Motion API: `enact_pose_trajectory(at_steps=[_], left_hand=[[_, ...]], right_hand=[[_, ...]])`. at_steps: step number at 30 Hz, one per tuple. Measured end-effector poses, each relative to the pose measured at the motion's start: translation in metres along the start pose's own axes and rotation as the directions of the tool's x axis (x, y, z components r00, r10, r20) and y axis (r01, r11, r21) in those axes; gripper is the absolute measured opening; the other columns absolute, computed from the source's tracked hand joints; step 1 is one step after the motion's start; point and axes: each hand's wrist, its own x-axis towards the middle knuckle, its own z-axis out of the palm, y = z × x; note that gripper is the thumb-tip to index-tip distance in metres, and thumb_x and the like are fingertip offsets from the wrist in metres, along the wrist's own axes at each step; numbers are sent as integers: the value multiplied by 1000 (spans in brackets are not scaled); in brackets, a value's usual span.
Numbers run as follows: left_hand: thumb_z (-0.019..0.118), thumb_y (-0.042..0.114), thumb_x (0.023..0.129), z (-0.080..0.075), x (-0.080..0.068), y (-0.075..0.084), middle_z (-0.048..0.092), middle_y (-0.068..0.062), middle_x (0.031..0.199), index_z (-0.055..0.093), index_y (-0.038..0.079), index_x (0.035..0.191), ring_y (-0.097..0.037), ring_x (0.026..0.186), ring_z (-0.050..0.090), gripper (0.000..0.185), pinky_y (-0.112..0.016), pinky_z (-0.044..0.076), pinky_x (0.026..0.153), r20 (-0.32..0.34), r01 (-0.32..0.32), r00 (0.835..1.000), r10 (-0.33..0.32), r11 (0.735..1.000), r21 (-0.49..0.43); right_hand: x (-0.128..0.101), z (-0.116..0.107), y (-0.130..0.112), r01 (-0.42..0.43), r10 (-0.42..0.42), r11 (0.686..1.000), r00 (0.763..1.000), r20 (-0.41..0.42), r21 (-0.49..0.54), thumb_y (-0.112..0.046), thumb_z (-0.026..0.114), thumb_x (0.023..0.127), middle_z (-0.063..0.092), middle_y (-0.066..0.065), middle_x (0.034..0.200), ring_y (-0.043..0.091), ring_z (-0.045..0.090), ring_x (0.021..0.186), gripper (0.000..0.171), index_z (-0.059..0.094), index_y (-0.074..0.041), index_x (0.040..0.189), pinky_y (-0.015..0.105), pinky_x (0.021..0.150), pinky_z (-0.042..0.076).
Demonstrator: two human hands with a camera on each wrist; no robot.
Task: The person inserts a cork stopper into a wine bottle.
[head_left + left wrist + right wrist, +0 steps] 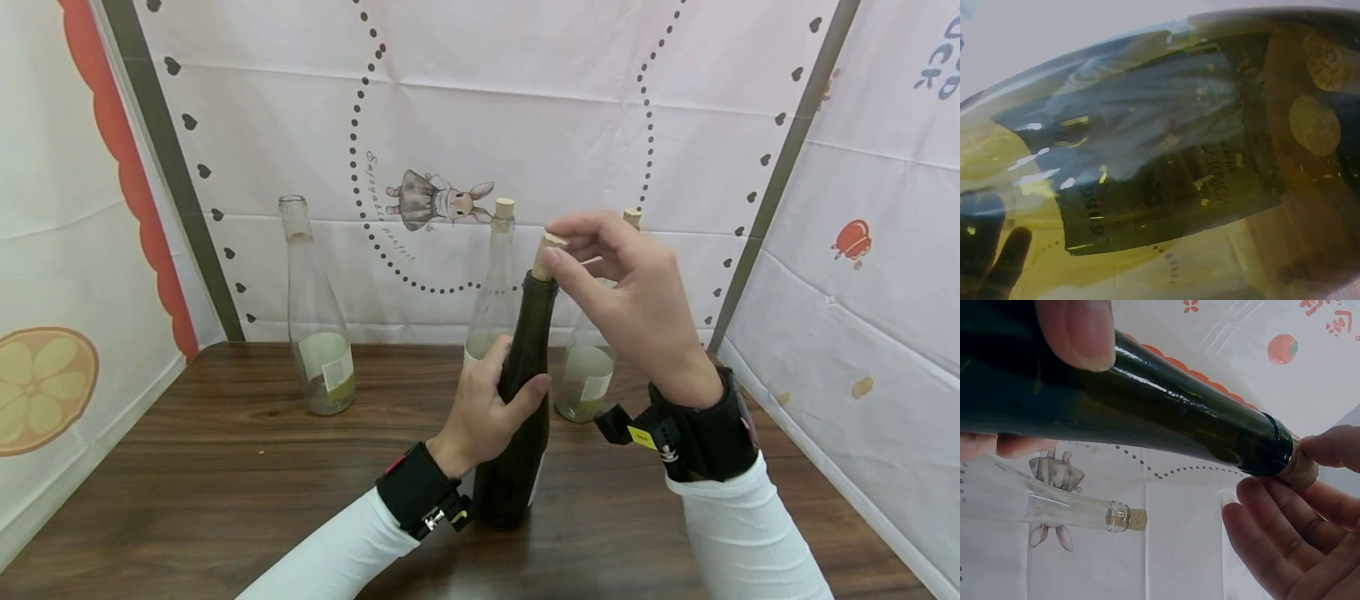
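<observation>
A dark green wine bottle (530, 358) stands slightly tilted in front of me, its neck leaning right. My left hand (480, 408) grips it around the body, thumb on the near side. At the mouth, my right hand (637, 292) pinches a cork (551, 254) between thumb and fingers. In the right wrist view the cork (1302, 469) sits at the bottle's lip, part of it protruding. The left wrist view is filled by the green glass and the back of a label (1160, 156). Two round, cork-coloured shapes (1315, 125) show through the glass there.
Behind stand clear glass bottles: an uncorked one (318, 325) at left, a corked one (491, 287) in the middle, partly hidden, and another corked one (585, 375) at right behind my hand. The brown wooden table (262, 508) meets printed cloth walls (510, 108) at back and sides.
</observation>
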Motion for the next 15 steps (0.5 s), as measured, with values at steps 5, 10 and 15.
enact_pose_trajectory(at_steps=[5,10,15], left_hand=[[48,65,106,0,0,0,66,2,75,59,3,111,-6,57,58,64,-24,45,49,3,6,1000,-6,1000,-9],[48,65,106,0,0,1,67,2,75,59,3,111,-6,57,59,63,-24,46,48,5,5,1000,-5,1000,-20],[48,65,106,0,0,0,68,2,77,60,3,112,-6,58,60,64,-24,46,49,6,3,1000,-3,1000,-22]], right_hand=[[-1,0,0,3,-2,1000,1000,26,-14,3,74,97,75,9,107,17,71,94,22,72,5,118,28,82,59],[-2,1,0,12,-11,1000,999,49,-19,3,74,97,75,8,107,17,70,94,22,72,5,119,28,82,59],[-4,2,-1,21,-19,999,999,51,-27,2,74,97,74,8,109,17,70,93,23,72,4,120,28,82,59]])
